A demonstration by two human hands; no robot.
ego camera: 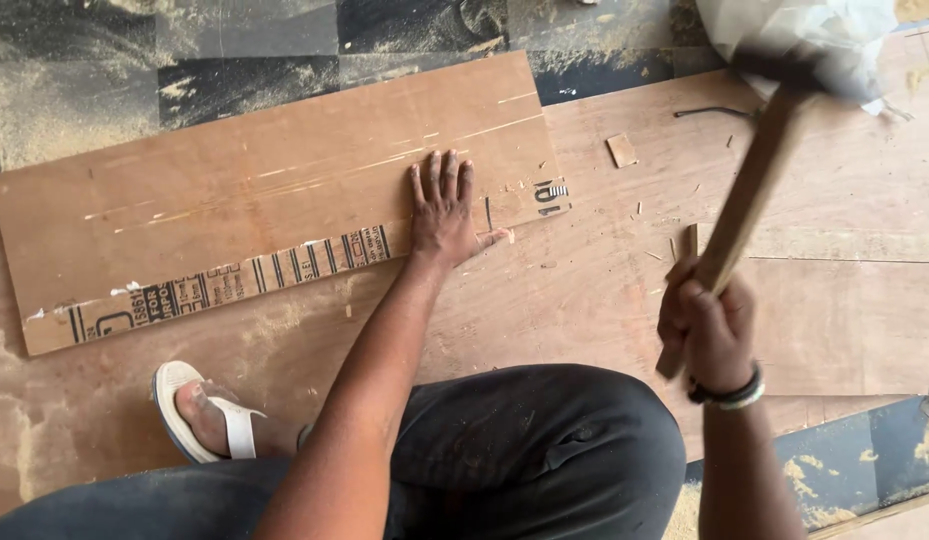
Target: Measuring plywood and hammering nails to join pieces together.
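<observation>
A long plywood board (274,190) lies flat on a bigger plywood sheet (824,200) on the floor. My left hand (444,210) presses down on the board near its right end, fingers spread open and flat. My right hand (714,325) is closed tight around a wooden hammer (759,170) handle, the blurred head raised at upper right. To strike well, I judge I should keep the board pinned and my left fingers away from where the head lands. My dark trousers (534,450) and sandalled foot (209,415) show below. Sawdust covers the dark floor (234,60).
</observation>
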